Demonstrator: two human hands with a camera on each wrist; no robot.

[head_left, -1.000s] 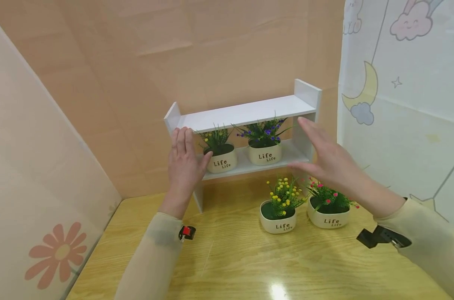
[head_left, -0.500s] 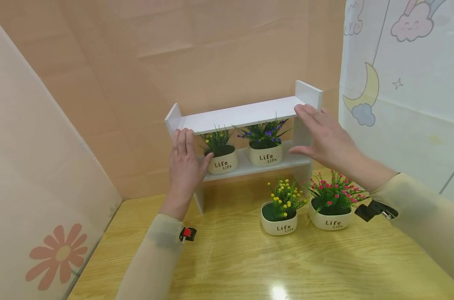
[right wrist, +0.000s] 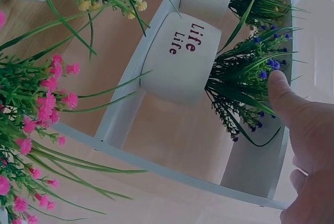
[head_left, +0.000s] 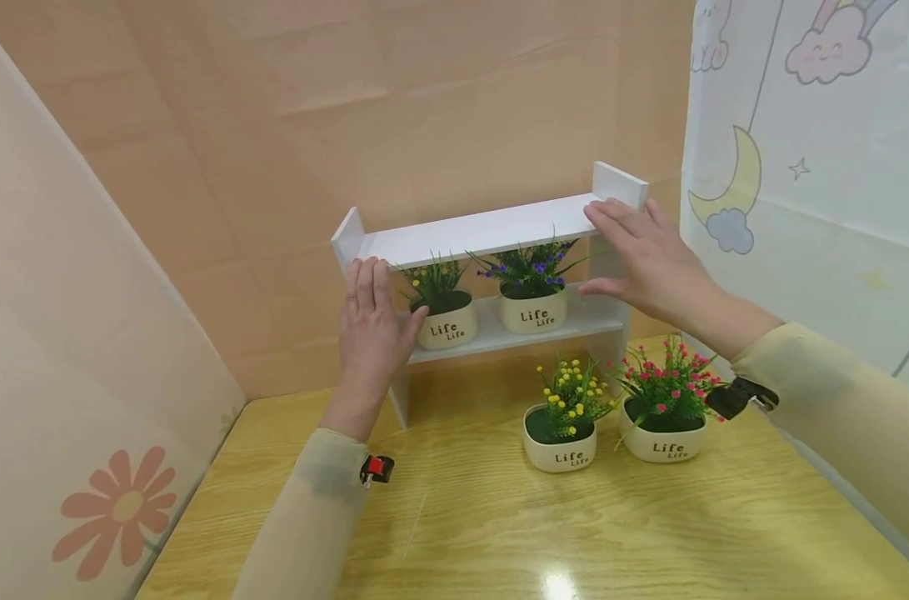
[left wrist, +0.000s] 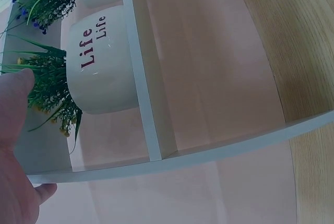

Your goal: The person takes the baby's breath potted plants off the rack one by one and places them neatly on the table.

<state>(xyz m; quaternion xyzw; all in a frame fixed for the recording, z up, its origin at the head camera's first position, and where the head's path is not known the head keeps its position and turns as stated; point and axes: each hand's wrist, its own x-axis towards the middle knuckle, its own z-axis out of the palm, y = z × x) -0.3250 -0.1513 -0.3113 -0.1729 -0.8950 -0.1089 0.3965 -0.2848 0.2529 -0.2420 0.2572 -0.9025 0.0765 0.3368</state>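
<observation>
A white two-tier shelf point(head_left: 484, 227) stands against the back wall. My left hand point(head_left: 372, 342) rests at its upper left corner, fingers extended and thumb apart; the left wrist view shows one fingertip outside the side panel. My right hand point(head_left: 652, 262) is at the upper right corner, with fingertips over the top board and the thumb pointing inward. On the middle board sit two cream "Life" pots, one with small yellow flowers point(head_left: 448, 327) near my left thumb, the other with purple flowers point(head_left: 532, 310). In the right wrist view, my right thumb point(right wrist: 282, 91) overlaps the purple flowers.
On the wooden table point(head_left: 454, 525), in front of the shelf's right half, stand a pot of yellow flowers point(head_left: 561, 446) and a pot of pink flowers point(head_left: 662, 437). A flower-print wall point(head_left: 117, 333) rises at left and a cloud-print wall point(head_left: 806, 208) at right.
My right hand has moved up and inward onto the shelf's upper right corner, uncovering the pink flowers. My left hand stays at the left corner.
</observation>
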